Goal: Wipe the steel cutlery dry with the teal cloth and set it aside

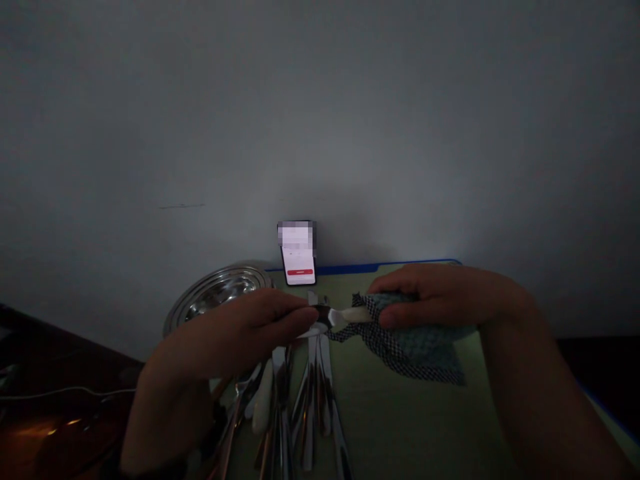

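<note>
My left hand [260,327] pinches the metal end of a spoon [326,319] with a pale handle, and the fingers cover part of its bowl. My right hand [420,300] is closed on a checked cloth [415,353], which wraps around the handle end of the same spoon. The spoon lies roughly level between both hands, above the table. Below and beside my left hand, several pieces of metal cutlery [311,400] are spread out, some with pale handles.
A lit phone [300,257] leans upright against the grey wall [350,133]. A shiny metal bowl [200,293] stands behind my left hand. The green tabletop [400,427] has a blue edge. A thin white cable [65,393] runs at the left. The light is dim.
</note>
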`<act>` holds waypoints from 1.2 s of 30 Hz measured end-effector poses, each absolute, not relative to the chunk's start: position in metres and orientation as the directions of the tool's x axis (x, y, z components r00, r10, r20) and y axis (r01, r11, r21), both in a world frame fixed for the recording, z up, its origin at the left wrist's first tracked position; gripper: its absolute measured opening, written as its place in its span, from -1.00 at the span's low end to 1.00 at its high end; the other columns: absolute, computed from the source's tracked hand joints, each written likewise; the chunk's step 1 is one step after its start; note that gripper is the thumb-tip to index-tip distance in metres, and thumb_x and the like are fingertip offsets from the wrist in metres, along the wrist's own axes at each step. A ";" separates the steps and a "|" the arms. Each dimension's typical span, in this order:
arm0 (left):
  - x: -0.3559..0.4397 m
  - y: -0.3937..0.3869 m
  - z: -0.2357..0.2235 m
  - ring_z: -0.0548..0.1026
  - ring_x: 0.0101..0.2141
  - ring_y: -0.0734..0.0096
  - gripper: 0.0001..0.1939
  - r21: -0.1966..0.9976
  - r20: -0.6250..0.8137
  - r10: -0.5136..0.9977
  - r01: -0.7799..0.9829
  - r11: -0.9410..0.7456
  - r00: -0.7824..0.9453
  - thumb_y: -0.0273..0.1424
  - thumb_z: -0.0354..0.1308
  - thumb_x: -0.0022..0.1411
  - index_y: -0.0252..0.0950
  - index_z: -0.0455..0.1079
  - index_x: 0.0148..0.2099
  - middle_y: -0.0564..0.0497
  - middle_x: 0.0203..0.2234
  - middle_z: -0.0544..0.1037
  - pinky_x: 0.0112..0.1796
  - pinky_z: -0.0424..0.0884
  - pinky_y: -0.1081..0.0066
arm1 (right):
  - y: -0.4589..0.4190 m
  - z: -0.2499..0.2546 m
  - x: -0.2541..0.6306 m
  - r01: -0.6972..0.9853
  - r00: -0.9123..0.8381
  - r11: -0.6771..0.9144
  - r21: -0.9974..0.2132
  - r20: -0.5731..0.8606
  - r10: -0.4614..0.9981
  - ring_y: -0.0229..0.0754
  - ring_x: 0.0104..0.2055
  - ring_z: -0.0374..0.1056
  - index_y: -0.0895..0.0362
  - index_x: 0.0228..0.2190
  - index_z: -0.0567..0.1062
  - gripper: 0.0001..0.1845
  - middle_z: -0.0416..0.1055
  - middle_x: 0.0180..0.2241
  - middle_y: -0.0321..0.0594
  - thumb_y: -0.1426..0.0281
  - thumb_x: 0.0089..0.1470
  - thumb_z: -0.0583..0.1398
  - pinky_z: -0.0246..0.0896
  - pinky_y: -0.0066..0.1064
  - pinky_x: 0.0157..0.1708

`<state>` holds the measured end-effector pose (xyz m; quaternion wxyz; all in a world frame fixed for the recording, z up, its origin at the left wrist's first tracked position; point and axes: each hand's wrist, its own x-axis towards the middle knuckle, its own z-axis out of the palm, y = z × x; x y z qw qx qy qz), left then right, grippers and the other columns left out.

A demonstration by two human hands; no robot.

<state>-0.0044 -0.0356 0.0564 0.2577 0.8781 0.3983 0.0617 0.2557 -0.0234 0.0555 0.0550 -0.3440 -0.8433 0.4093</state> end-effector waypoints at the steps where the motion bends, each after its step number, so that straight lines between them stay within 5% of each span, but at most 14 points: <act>1: -0.003 -0.035 0.056 0.26 -0.59 0.55 -0.60 0.504 -0.095 0.732 0.666 -0.550 0.675 -0.19 -0.14 0.30 -0.28 0.38 -0.41 0.12 -0.62 0.35 -0.55 0.18 0.54 | -0.024 0.056 0.255 0.538 -0.755 0.443 -0.717 -0.177 0.631 -0.31 -0.41 0.26 0.19 -0.27 0.42 -0.60 0.35 -0.40 -0.28 0.11 0.09 0.09 0.13 -0.53 -0.48; 12: 0.030 -0.040 0.059 0.30 -0.55 0.53 -0.55 0.462 -0.112 0.772 0.720 -0.518 0.626 -0.22 -0.25 0.35 -0.31 0.29 -0.46 0.12 -0.62 0.34 -0.48 0.19 0.50 | -0.025 0.056 0.231 0.557 -0.779 0.669 -0.492 -0.028 0.627 -0.33 -0.52 0.20 0.20 -0.40 0.41 -0.74 0.30 -0.56 -0.32 0.30 0.16 0.02 -0.01 -0.49 -0.51; 17: 0.020 -0.045 0.063 0.30 -0.56 0.56 -0.62 0.560 -0.156 0.748 0.681 -0.472 0.646 -0.23 -0.21 0.34 -0.29 0.37 -0.29 0.12 -0.57 0.39 -0.52 0.20 0.55 | -0.024 0.055 0.232 0.581 -0.757 0.647 -0.494 -0.035 0.653 -0.33 -0.51 0.21 0.19 -0.40 0.41 -0.74 0.31 -0.53 -0.31 0.30 0.16 0.02 -0.01 -0.49 -0.51; 26: 0.013 -0.043 0.063 0.29 -0.60 0.61 -0.69 0.515 -0.188 0.751 0.715 -0.473 0.633 -0.25 -0.11 0.29 -0.28 0.37 -0.33 0.16 -0.61 0.36 -0.59 0.17 0.61 | -0.025 0.055 0.241 0.562 -0.765 0.557 -0.612 -0.128 0.631 -0.26 -0.36 0.30 0.16 -0.24 0.42 -0.72 0.41 -0.35 -0.25 0.24 0.10 0.09 0.11 -0.48 -0.41; 36: 0.023 -0.046 0.068 0.35 -0.56 0.56 -0.67 0.444 -0.127 0.733 0.699 -0.560 0.668 -0.33 -0.14 0.29 -0.31 0.35 -0.42 0.12 -0.61 0.41 -0.51 0.19 0.55 | -0.027 0.056 0.225 0.587 -0.743 0.643 -0.492 -0.013 0.669 -0.33 -0.54 0.24 0.20 -0.36 0.44 -0.75 0.38 -0.53 -0.29 0.29 0.12 0.07 -0.01 -0.50 -0.53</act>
